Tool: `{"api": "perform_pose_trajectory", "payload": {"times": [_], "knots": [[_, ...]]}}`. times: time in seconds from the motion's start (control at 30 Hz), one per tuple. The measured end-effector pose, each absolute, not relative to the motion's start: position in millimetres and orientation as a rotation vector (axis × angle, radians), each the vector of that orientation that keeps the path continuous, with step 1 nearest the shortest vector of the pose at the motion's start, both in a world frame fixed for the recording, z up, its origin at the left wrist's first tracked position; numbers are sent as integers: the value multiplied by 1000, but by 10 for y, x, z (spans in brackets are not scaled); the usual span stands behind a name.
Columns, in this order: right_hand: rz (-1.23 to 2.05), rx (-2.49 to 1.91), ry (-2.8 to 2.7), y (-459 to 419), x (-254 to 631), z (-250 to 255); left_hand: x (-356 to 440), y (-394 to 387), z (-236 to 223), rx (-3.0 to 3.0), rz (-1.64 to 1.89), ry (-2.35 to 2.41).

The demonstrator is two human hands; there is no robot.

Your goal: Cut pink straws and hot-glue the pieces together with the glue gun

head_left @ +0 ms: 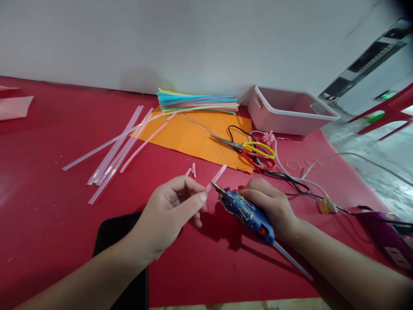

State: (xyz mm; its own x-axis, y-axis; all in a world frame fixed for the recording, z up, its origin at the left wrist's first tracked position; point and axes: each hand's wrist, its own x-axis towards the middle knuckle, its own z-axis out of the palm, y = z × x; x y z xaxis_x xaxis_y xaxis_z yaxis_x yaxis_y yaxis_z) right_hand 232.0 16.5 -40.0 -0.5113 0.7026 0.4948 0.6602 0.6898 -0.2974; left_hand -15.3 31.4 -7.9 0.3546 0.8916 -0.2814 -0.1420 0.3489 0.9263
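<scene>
Between thumb and fingers, my left hand (176,211) pinches a short pink pipe cleaner piece (220,173), which points up and to the right. My right hand (271,202) is wrapped round a blue hot glue gun (247,213). The metal nozzle (218,187) is at the pink piece, close to my left fingertips; I cannot tell if they touch. A clear glue stick (292,260) sticks out of the gun's back end. Two small pink cut pieces (193,170) lie just beyond my left hand.
Scissors (258,151) and a pipe cleaner bundle (196,102) rest on orange paper (180,133). Clear glue sticks (119,150) lie left. A pale bin (287,112) stands back right, near a pink tassel (269,137). Cables (300,187) reach a purple power strip (383,237). A black tablet-like object (121,226) lies under my left arm.
</scene>
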Motion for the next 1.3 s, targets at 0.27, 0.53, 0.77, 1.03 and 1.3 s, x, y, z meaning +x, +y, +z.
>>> {"api": "perform_pose_trajectory", "payload": {"times": [0.27,0.53,0.77,1.03,1.3], "knots": [[101,-1030,-2275,160,2320,-395,-150,302,-77,992,816,973],[133,-1036,-2266,160,2317,-384,-152,306,-62,1038,840,972],[128,-1032,-2273,159,2325,-393,-145,315,-70,1057,843,972],[139,-1038,-2261,158,2318,-381,-145,310,-50,1065,840,987],[110,-1042,-2295,153,2334,-398,-148,310,-52,1093,845,981]]}}
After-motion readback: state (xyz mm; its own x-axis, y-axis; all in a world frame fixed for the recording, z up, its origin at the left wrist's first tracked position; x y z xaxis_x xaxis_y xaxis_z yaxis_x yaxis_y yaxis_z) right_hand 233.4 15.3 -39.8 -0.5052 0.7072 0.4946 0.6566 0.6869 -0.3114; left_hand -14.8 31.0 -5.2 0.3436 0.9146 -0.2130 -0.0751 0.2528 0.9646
